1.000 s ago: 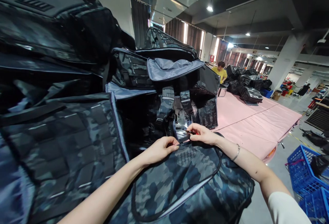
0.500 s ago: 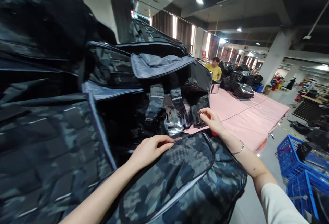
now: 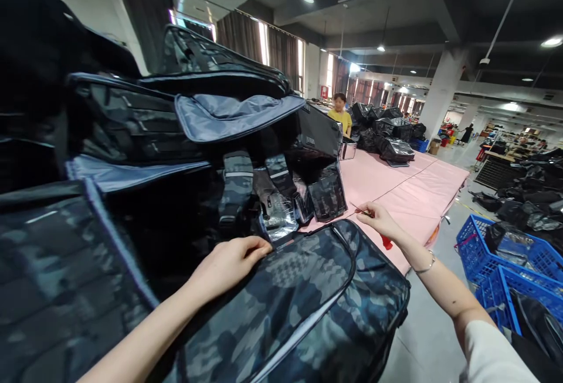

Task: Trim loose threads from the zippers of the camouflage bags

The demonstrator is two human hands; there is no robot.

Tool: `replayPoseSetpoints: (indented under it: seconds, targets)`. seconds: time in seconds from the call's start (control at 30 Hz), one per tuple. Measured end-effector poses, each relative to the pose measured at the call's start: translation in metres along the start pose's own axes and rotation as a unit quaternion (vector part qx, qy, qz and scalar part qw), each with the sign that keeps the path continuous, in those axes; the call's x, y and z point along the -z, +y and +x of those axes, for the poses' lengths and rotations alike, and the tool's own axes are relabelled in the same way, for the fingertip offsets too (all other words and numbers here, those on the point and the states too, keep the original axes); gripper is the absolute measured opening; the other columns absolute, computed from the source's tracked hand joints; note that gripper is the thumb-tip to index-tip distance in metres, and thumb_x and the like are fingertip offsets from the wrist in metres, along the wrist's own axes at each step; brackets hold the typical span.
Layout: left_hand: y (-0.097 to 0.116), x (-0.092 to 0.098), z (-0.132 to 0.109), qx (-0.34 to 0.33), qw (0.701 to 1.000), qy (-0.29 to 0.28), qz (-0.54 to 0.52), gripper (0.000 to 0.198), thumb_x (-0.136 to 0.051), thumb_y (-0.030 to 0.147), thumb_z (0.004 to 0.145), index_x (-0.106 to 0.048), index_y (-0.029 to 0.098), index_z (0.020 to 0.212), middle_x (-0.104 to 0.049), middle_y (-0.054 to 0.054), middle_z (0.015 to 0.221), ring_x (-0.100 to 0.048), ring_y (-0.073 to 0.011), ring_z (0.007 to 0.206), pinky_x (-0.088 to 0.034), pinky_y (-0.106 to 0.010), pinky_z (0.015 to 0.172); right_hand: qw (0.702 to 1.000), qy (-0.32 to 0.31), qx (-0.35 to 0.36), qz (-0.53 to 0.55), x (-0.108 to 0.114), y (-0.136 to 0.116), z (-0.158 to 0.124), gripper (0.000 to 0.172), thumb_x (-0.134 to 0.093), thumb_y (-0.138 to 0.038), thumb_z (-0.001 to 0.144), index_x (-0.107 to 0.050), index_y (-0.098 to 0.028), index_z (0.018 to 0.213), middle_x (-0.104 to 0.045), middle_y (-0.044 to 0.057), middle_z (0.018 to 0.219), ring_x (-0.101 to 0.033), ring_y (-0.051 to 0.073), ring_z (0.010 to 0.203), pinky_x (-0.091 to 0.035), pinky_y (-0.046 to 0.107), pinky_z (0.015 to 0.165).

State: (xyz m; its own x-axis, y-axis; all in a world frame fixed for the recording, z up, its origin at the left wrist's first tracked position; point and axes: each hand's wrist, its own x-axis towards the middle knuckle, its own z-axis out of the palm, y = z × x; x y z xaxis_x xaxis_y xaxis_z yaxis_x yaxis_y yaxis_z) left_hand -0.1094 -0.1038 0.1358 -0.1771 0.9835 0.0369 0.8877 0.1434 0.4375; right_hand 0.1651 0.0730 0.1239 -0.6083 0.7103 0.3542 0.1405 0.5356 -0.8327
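A dark camouflage bag (image 3: 308, 301) with a curved piped zip seam lies in front of me. My left hand (image 3: 237, 260) rests at its upper edge, thumb and fingers pinched together on the fabric there. Just beyond the bag's far corner, over the pink table cover, my right hand (image 3: 378, 221) is closed around a thin, pointed dark tool (image 3: 363, 212). Something red (image 3: 387, 243) shows below that hand; I cannot make out whether it belongs to the tool.
Open camouflage bags with grey-blue lining (image 3: 237, 116) are stacked high on my left. The pink-covered table (image 3: 422, 186) stretches away, with black bags (image 3: 391, 131) heaped on it and a person in yellow (image 3: 341, 119) behind. Blue crates (image 3: 488, 242) stand on the floor at right.
My view has turned to the right, so the stack sits further left. My right hand has lowered from above the bag's far edge, and the pointed tool now shows in it.
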Motion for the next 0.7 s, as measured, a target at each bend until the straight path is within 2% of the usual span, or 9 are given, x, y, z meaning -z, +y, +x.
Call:
replayPoseSetpoints:
  seconds: [0.07,0.17,0.27,0.33,0.47,0.57,0.7]
  targets:
    - [-0.003,0.001,-0.004,-0.006,0.998,-0.02,-0.057,0.037,-0.041,0.05,0.075,-0.065,0.023,0.084,-0.068,-0.001,0.089,-0.06,-0.0223,0.083,-0.041,-0.026,0.072,1.0,0.005,0.012,0.002,-0.007,-0.012,-0.01,0.029,-0.054,-0.037,0.076,-0.051,-0.015,0.094,-0.056,0.001,0.08,-0.053,0.014,0.074,-0.042,0.028,0.069]
    - [-0.001,-0.001,-0.011,-0.005,0.998,-0.014,-0.053,0.032,-0.045,0.047,0.073,-0.064,0.022,0.08,-0.067,-0.001,0.082,-0.06,-0.0206,0.078,-0.04,-0.025,0.068,0.997,-0.059,0.041,-0.009,-0.03,-0.044,-0.025,0.021,-0.048,-0.03,0.081,-0.049,-0.017,0.098,-0.057,0.003,0.09,-0.054,0.015,0.083,-0.042,0.028,0.074]
    - [0.004,-0.008,-0.015,-0.003,1.0,0.019,-0.008,0.024,-0.043,0.038,0.076,-0.06,0.021,0.077,-0.065,-0.002,0.078,-0.058,-0.0193,0.075,-0.039,-0.026,0.065,0.986,-0.123,0.063,-0.094,-0.062,-0.075,-0.037,0.016,-0.052,-0.024,0.079,-0.051,-0.018,0.094,-0.057,0.001,0.085,-0.053,0.014,0.078,-0.041,0.026,0.07]
    - [0.004,-0.013,-0.017,-0.007,0.999,0.04,0.011,0.02,-0.042,0.034,0.077,-0.057,0.02,0.077,-0.064,-0.004,0.082,-0.058,-0.0193,0.077,-0.038,-0.026,0.066,0.974,-0.143,0.071,-0.163,-0.082,-0.085,-0.039,0.019,-0.055,-0.022,0.078,-0.05,-0.019,0.095,-0.055,-0.001,0.077,-0.052,0.013,0.069,-0.039,0.024,0.064]
    - [-0.001,-0.02,-0.017,-0.004,0.998,0.053,0.022,0.018,-0.041,0.033,0.079,-0.053,0.019,0.077,-0.062,-0.006,0.083,-0.057,-0.0198,0.079,-0.038,-0.027,0.067,0.96,-0.152,0.055,-0.229,-0.106,-0.076,-0.038,0.026,-0.055,-0.024,0.079,-0.045,-0.019,0.103,-0.047,-0.006,0.06,-0.049,0.013,0.055,-0.036,0.024,0.057]
    - [-0.002,-0.023,-0.017,-0.004,0.998,0.06,0.02,0.016,-0.042,0.031,0.079,-0.053,0.019,0.077,-0.062,-0.005,0.083,-0.057,-0.0198,0.078,-0.037,-0.027,0.067,0.957,-0.141,0.057,-0.247,-0.109,-0.067,-0.037,0.026,-0.053,-0.026,0.081,-0.043,-0.019,0.104,-0.048,-0.006,0.059,-0.05,0.014,0.055,-0.035,0.024,0.058]
    - [-0.001,-0.023,-0.017,-0.003,0.998,0.06,0.013,0.015,-0.043,0.031,0.079,-0.053,0.019,0.076,-0.061,-0.005,0.081,-0.056,-0.0194,0.076,-0.036,-0.027,0.065,0.949,-0.145,0.067,-0.271,-0.111,-0.067,-0.035,0.026,-0.053,-0.027,0.08,-0.043,-0.02,0.103,-0.05,-0.005,0.06,-0.052,0.015,0.057,-0.034,0.024,0.057]
